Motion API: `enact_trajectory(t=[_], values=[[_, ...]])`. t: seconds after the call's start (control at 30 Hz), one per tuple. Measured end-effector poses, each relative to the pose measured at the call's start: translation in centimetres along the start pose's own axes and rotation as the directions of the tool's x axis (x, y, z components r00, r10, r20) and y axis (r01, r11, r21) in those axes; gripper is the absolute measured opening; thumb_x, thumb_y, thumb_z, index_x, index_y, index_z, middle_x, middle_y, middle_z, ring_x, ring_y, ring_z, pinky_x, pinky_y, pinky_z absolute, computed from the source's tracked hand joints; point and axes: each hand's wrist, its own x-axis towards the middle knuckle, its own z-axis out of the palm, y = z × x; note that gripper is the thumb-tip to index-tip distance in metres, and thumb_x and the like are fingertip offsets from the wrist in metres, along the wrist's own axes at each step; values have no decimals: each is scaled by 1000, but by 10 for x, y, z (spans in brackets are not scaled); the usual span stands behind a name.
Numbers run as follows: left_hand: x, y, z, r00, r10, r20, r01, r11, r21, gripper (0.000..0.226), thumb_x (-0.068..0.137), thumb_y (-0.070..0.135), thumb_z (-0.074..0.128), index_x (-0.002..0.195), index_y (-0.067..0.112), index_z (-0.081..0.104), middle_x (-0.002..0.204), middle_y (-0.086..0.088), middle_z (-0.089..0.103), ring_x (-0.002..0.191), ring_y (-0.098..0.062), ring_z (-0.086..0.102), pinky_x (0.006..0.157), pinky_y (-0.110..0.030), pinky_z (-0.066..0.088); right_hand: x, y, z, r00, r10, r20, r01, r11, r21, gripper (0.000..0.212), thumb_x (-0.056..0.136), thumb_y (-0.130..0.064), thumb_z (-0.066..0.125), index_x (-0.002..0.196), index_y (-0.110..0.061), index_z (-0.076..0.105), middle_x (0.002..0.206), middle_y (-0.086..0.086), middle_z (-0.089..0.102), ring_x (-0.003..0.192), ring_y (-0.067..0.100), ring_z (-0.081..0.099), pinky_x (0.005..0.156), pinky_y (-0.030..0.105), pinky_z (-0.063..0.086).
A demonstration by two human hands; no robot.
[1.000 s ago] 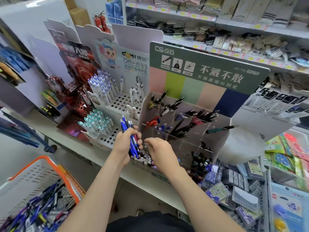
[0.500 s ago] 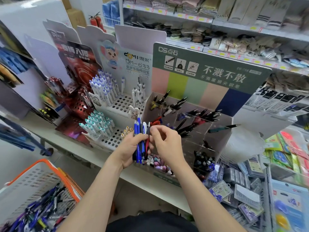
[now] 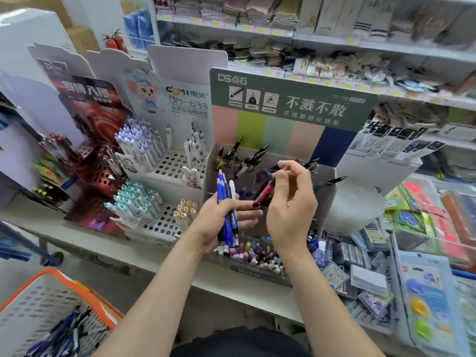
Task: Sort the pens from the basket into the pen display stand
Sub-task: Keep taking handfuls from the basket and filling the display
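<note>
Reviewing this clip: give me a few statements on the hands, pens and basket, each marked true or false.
1. The left hand holds a bundle of blue pens. True.
2. The right hand is empty. False: it holds a red pen.
3. The basket has an orange rim and pens inside. True.
4. The red pen already stands in the display stand. False: it is held in front of it.

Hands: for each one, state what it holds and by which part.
The left hand clasps a bunch of blue pens around their lower halves. The right hand pinches a red pen near its upper end.
</note>
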Motion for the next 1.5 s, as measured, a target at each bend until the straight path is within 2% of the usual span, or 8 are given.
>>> enact_trajectory(t=[0.2, 0.43, 0.6, 0.73, 0.83, 1.07, 1.23, 1.5], values=[[8, -6, 20, 999, -30, -21, 28, 998, -55, 21, 108, 5, 53, 127, -6, 54, 113, -31, 74, 98, -40, 76, 94, -55, 62, 46, 7, -33, 918, -268, -294, 200, 950, -242, 15, 109, -8, 59, 118, -1, 69, 110, -1, 64, 88, 16, 66, 78, 16, 48], [11, -9, 39, 999, -31, -9, 30, 998, -59, 28, 111, 10, 51, 134, -3, 57, 110, -24, 76, 80, -27, 73, 87, -51, 64, 72, 56, -38, 984, -178, -10, 151, 860, -488, 18, 105, -21, 64, 119, -17, 74, 107, -2, 76, 97, 23, 64, 85, 42, 48], [13, -10, 40, 999, -12, -38, 14, 999, 45, 31, 111, 15, 51, 138, -1, 51, 113, -18, 78, 77, -20, 73, 71, -35, 64, 61, 56, -33, 992, -115, -42, 64, 777, -626, 26, 103, -23, 63, 125, -20, 76, 122, 6, 66, 112, 32, 50, 92, 40, 37], [14, -12, 31, 1000, -1, -24, 3, 997, 71, 36, 109, 20, 57, 135, -4, 55, 107, -17, 76, 79, -20, 70, 68, -32, 60, 28, 40, -19, 974, -161, 161, 215, 884, -414, 21, 105, -16, 63, 122, -14, 74, 110, 2, 69, 99, 21, 60, 89, 38, 50], [10, -12, 21, 998, 27, 53, -32, 994, 102, 39, 108, 25, 58, 134, -4, 60, 104, -19, 67, 84, -24, 67, 72, -34, 57, 7, 37, -1, 929, 117, 350, -44, 977, -210, 23, 109, -31, 59, 128, -24, 70, 104, -9, 74, 82, 10, 71, 81, 43, 62], [7, -9, -12, 967, 99, -233, -116, 991, -63, 24, 112, 15, 48, 120, -2, 63, 113, -26, 76, 99, -33, 77, 84, -41, 64, 6, 14, 23, 969, 78, 234, -81, 997, 1, 13, 113, -16, 54, 117, -16, 66, 89, -5, 65, 74, 10, 64, 70, 23, 49], [8, -7, -58, 838, 147, -525, -223, 971, -84, 20, 111, 14, 50, 116, 4, 67, 86, -9, 71, 67, -18, 65, 67, -35, 60, -19, 24, 45, 962, -79, 260, 93, 995, -42, 14, 107, -5, 61, 119, -6, 70, 101, 5, 65, 87, 9, 62, 80, 24, 50], [-5, -10, -88, 889, 57, -453, -102, 992, -75, 31, 112, 23, 53, 112, -5, 65, 77, -10, 66, 63, -18, 55, 55, -29, 51, -72, 81, 71, 770, -35, 637, 288, 910, -298, 18, 100, -12, 70, 117, -14, 77, 106, 2, 77, 96, 23, 72, 85, 40, 59]])
